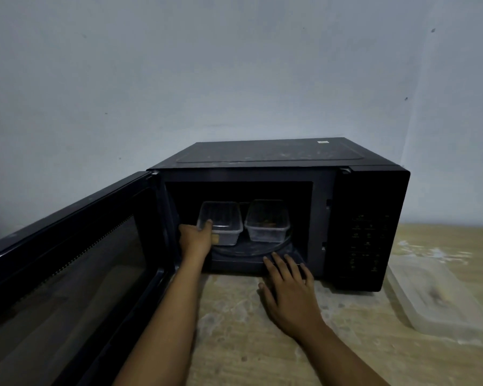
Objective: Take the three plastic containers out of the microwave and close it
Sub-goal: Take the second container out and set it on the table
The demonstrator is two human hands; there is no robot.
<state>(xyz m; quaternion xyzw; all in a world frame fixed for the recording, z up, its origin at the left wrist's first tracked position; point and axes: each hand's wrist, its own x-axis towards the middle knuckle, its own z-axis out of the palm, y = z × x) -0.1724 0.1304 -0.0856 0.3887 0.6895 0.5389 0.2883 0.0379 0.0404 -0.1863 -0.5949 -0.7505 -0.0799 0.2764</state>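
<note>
A black microwave (279, 215) is sitting on a pale, mottled wooden counter (262, 344), backed against a plain bluish-grey wall (179, 79) that is showing a few small dark specks. The microwave door (67, 263) is standing wide open, swung out to the left, its window reflecting the dim room. Inside the cavity, two clear plastic containers are resting side by side on the glass turntable (251, 250): the left container (221, 225) and the right container (267, 224), the latter holding some brownish contents. The left hand (195, 238) is reaching into the cavity and grasping the near left corner of the left container, thumb lying over its rim. The right hand (289, 291) is lying flat with fingers spread and holding nothing, its fingertips touching the lower front sill of the microwave opening and its palm over the counter. A third container (435, 296), translucent and blurred, is sitting on the counter to the right of the microwave, just beside the dark control panel (370, 240). The lighting is dim throughout, leaving the cavity walls nearly black.
</note>
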